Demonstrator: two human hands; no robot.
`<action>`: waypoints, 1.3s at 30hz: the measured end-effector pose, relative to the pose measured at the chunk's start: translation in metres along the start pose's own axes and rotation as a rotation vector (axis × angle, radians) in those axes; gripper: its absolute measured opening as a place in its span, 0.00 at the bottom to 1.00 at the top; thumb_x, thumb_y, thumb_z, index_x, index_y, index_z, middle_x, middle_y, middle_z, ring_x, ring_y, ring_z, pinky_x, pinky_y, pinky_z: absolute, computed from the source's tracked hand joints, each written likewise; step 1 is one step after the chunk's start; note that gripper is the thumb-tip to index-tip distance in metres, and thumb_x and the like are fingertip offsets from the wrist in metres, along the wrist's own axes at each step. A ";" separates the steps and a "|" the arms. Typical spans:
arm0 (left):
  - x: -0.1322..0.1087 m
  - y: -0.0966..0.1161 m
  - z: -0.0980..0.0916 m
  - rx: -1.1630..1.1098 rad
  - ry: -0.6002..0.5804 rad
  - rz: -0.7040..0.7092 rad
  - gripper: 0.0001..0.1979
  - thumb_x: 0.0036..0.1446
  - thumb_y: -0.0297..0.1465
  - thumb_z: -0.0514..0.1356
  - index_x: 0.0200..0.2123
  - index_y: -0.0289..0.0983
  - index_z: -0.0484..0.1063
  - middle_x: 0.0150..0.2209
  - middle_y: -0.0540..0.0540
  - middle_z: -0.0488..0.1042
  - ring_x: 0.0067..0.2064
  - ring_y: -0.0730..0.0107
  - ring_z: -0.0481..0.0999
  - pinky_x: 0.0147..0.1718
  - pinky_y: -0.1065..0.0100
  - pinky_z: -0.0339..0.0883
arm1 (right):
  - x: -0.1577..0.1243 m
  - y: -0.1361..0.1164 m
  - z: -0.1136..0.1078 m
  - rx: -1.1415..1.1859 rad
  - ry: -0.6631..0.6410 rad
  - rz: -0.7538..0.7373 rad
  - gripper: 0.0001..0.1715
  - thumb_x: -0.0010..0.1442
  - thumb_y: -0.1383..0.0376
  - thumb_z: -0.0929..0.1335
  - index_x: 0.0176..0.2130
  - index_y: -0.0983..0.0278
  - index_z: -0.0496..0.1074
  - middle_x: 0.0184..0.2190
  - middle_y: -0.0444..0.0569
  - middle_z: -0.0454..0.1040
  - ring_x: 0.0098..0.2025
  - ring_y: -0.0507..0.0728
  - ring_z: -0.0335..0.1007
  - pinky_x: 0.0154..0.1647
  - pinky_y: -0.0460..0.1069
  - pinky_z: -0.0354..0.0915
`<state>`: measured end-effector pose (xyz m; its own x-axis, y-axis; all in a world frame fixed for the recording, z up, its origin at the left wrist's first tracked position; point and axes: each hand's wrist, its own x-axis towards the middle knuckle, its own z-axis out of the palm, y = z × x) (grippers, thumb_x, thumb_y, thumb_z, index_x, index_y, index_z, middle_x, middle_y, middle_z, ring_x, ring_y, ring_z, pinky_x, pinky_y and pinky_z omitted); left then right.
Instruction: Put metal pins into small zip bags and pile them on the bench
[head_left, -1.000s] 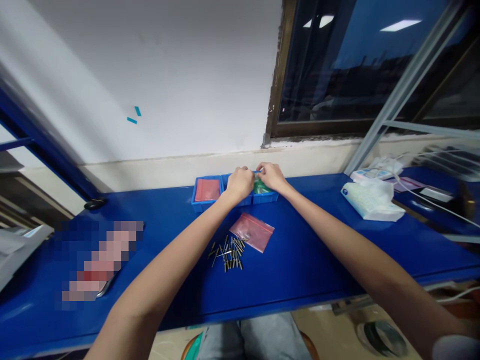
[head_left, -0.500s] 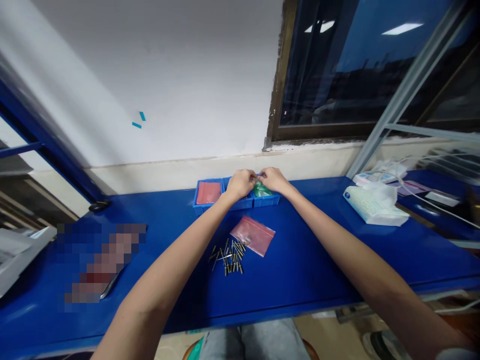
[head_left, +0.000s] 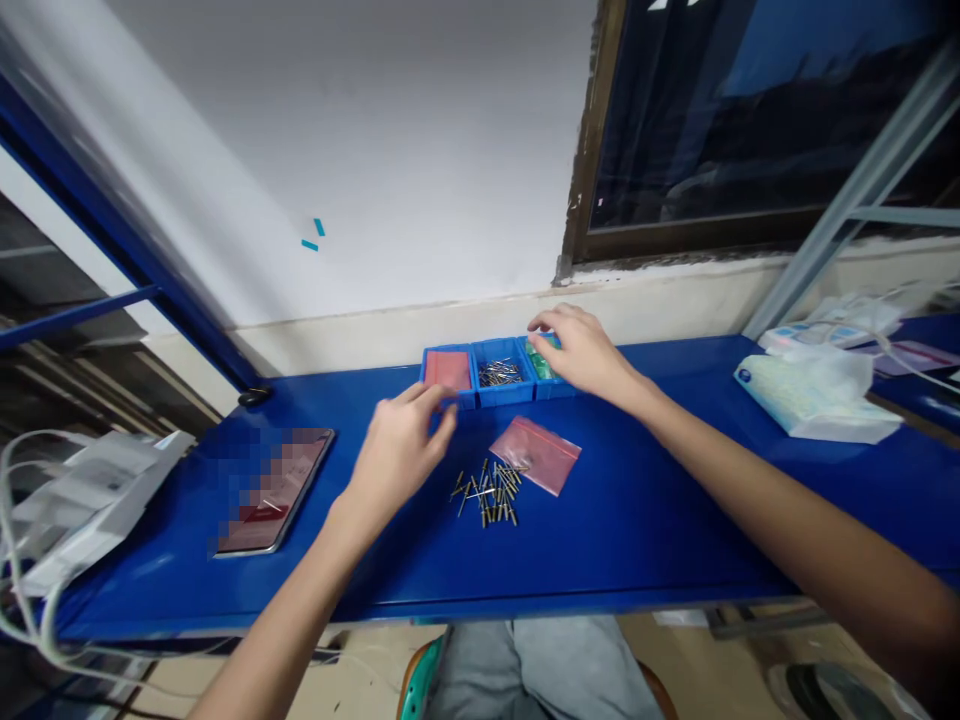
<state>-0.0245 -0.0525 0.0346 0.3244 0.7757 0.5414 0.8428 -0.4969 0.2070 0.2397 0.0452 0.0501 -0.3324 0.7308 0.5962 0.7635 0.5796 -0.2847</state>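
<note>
Three small blue boxes stand side by side at the back of a blue surface (head_left: pixel 615 540), near a pale wall (head_left: pixel 420 150). The left box (head_left: pixel 466 400) holds a flat, pinkish-red stack; the middle box (head_left: pixel 507 397) holds a jumble of thin, silvery metal pins (head_left: pixel 501 373); the right box (head_left: pixel 551 391) holds crinkled green plastic (head_left: pixel 537 360), partly hidden. In front of the boxes lies a flat, see-through red bag (head_left: pixel 544 455) with a darker red strip along one edge. A loose heap of thin pins with brass-coloured ends (head_left: pixel 496 494) lies against its near left corner, a few overlapping it.

The right hand (head_left: pixel 577 348) reaches over the right box, palm down, fingers bent, a gap between thumb and forefinger; whether it touches the green plastic is unclear. The left hand (head_left: pixel 405 440) hovers before the left box, fingers loosely curled, thumb apart, with nothing visible in its grasp. Both forearms stretch forward from the near side.

Farther left lies a phone (head_left: pixel 291 500), its screen partly blurred out; well to the right sits a pack of tissues (head_left: pixel 817 405).
</note>
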 end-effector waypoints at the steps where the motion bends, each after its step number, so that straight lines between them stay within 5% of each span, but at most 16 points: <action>1: -0.019 -0.005 -0.008 0.128 -0.001 -0.089 0.12 0.66 0.33 0.53 0.47 0.39 0.74 0.36 0.45 0.75 0.35 0.61 0.76 0.37 0.61 0.69 | -0.012 -0.010 0.002 0.023 -0.015 -0.046 0.12 0.67 0.64 0.63 0.44 0.62 0.75 0.41 0.53 0.73 0.48 0.64 0.68 0.53 0.58 0.62; 4: -0.060 -0.028 -0.021 0.465 -0.011 -0.304 0.14 0.65 0.36 0.54 0.49 0.40 0.74 0.42 0.40 0.74 0.42 0.50 0.76 0.40 0.54 0.69 | -0.048 -0.035 0.013 0.094 -0.086 -0.146 0.12 0.68 0.65 0.62 0.42 0.62 0.75 0.40 0.52 0.74 0.47 0.62 0.68 0.53 0.59 0.63; 7: -0.081 -0.058 -0.018 0.522 0.008 -0.407 0.19 0.65 0.37 0.52 0.55 0.39 0.69 0.50 0.35 0.70 0.49 0.44 0.73 0.41 0.52 0.70 | -0.070 -0.052 0.026 0.132 -0.226 -0.208 0.13 0.69 0.64 0.62 0.42 0.61 0.75 0.41 0.53 0.73 0.47 0.62 0.67 0.50 0.58 0.64; 12: -0.087 -0.088 -0.009 0.410 0.058 -0.333 0.19 0.65 0.37 0.52 0.54 0.33 0.67 0.49 0.33 0.67 0.50 0.45 0.71 0.48 0.51 0.69 | -0.076 -0.064 0.032 0.125 -0.300 -0.265 0.14 0.71 0.62 0.61 0.44 0.62 0.75 0.41 0.54 0.72 0.47 0.62 0.66 0.46 0.56 0.66; 17: -0.075 -0.050 -0.014 0.215 0.124 -0.220 0.11 0.67 0.37 0.52 0.46 0.38 0.68 0.43 0.40 0.71 0.46 0.52 0.73 0.48 0.54 0.68 | -0.074 -0.060 0.028 0.148 -0.322 -0.252 0.14 0.71 0.61 0.61 0.43 0.63 0.74 0.40 0.53 0.72 0.46 0.60 0.67 0.46 0.55 0.65; 22: -0.076 0.018 -0.006 -0.222 -0.221 -0.144 0.17 0.66 0.43 0.56 0.53 0.42 0.69 0.47 0.44 0.72 0.41 0.62 0.76 0.41 0.62 0.72 | -0.078 -0.065 0.021 0.197 -0.424 -0.278 0.13 0.70 0.61 0.63 0.49 0.63 0.71 0.44 0.53 0.71 0.48 0.60 0.66 0.49 0.55 0.65; 24: -0.080 0.032 0.002 -0.278 -0.272 -0.137 0.22 0.63 0.45 0.60 0.56 0.41 0.67 0.50 0.43 0.71 0.42 0.62 0.76 0.42 0.62 0.73 | -0.079 -0.067 0.016 0.217 -0.511 -0.292 0.21 0.67 0.57 0.66 0.56 0.63 0.66 0.48 0.54 0.69 0.52 0.62 0.64 0.50 0.56 0.64; 29: -0.086 0.035 0.019 -0.269 -0.281 -0.133 0.31 0.58 0.45 0.65 0.61 0.42 0.63 0.56 0.40 0.67 0.51 0.54 0.75 0.47 0.57 0.73 | -0.077 -0.065 0.006 0.208 -0.691 -0.302 0.36 0.58 0.48 0.72 0.58 0.61 0.62 0.50 0.54 0.65 0.54 0.65 0.62 0.51 0.56 0.63; 39: -0.063 0.026 0.022 -0.368 -0.360 -0.051 0.16 0.65 0.34 0.61 0.55 0.42 0.70 0.54 0.43 0.70 0.50 0.58 0.76 0.50 0.58 0.72 | -0.075 -0.051 0.029 0.261 -0.710 -0.228 0.27 0.54 0.52 0.76 0.47 0.62 0.68 0.42 0.49 0.69 0.47 0.62 0.65 0.43 0.51 0.61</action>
<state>-0.0141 -0.1058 -0.0122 0.4684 0.8552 0.2219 0.6755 -0.5086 0.5339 0.2100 -0.0291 -0.0018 -0.8064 0.5879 0.0642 0.5084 0.7447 -0.4323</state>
